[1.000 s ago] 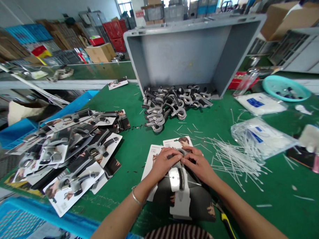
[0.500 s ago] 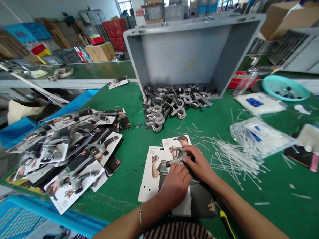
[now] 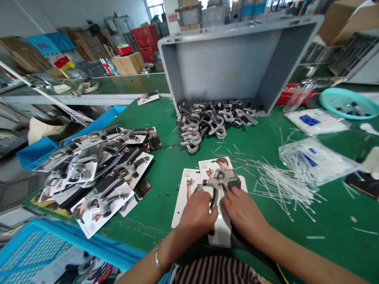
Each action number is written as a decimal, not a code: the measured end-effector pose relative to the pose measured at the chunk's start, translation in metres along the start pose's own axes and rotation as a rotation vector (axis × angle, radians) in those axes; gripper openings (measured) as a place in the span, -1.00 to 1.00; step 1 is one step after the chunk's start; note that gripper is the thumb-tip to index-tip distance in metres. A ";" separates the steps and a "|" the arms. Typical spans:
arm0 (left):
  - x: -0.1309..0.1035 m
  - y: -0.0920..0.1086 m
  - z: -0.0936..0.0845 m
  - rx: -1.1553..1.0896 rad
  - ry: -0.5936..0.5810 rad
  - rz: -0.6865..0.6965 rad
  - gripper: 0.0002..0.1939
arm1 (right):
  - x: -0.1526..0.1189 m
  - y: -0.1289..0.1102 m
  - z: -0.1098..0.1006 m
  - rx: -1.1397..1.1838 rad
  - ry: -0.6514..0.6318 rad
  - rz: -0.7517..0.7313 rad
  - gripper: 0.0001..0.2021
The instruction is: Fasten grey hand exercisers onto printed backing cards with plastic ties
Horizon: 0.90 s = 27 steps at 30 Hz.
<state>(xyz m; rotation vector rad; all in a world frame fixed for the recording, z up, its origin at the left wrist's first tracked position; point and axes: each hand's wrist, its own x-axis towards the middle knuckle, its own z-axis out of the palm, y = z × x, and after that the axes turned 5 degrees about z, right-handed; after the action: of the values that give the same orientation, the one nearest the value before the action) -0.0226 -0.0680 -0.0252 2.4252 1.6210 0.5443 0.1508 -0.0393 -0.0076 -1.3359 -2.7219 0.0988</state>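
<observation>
A grey and black hand grip [image 3: 219, 180] with a metal spring lies over a printed card [image 3: 207, 164] in front of me. My left hand [image 3: 197, 212], a bracelet at its wrist, has its fingers curled round the left handle. At the right handle is my right hand [image 3: 243, 208], its fingers bent and pressed together on it. More cards [image 3: 181, 199] lie beneath my hands. Mounted grips on cards form a pile [image 3: 106, 172] at the left. Loose hand grips [image 3: 205, 117] are heaped at the mouth of a grey crate [image 3: 223, 64] tipped on its side.
White zip ties [image 3: 278, 188] spread out right of my hands, beside a plastic bag [image 3: 316, 159]. A turquoise bowl [image 3: 349, 96] stands at the far right. A blue basket [image 3: 27, 240] is at the lower left. A yellow-edged tool handle [image 3: 286, 278] shows near my right forearm.
My hands have moved down from the grip's spring end to its handles, and the spring is now uncovered. The whole view has shifted slightly, with the table's things farther right.
</observation>
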 end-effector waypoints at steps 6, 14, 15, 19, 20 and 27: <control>-0.003 -0.020 -0.014 -0.202 -0.111 -0.015 -0.82 | 0.011 -0.003 -0.005 0.050 -0.034 0.012 -0.85; -0.001 -0.020 -0.009 -0.408 -0.007 -0.029 -0.84 | 0.003 0.010 0.000 0.616 0.020 0.047 -0.90; 0.001 -0.018 -0.007 -0.457 0.002 -0.052 -0.85 | 0.004 0.011 0.003 0.638 0.044 0.039 -0.90; 0.004 -0.019 0.000 -0.691 0.023 -0.134 -0.84 | 0.006 0.012 0.010 0.670 0.100 0.043 -0.89; 0.004 -0.020 0.001 -0.737 0.032 -0.161 -0.85 | 0.006 0.012 0.010 0.672 0.101 0.072 -0.91; 0.008 -0.014 0.001 -0.788 0.107 -0.264 -0.86 | 0.004 0.022 0.008 0.517 0.096 0.116 -0.90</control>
<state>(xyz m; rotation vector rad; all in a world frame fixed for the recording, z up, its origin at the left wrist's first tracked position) -0.0312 -0.0556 -0.0296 1.6076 1.3653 1.0345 0.1647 -0.0231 -0.0172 -1.2913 -2.3073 0.6755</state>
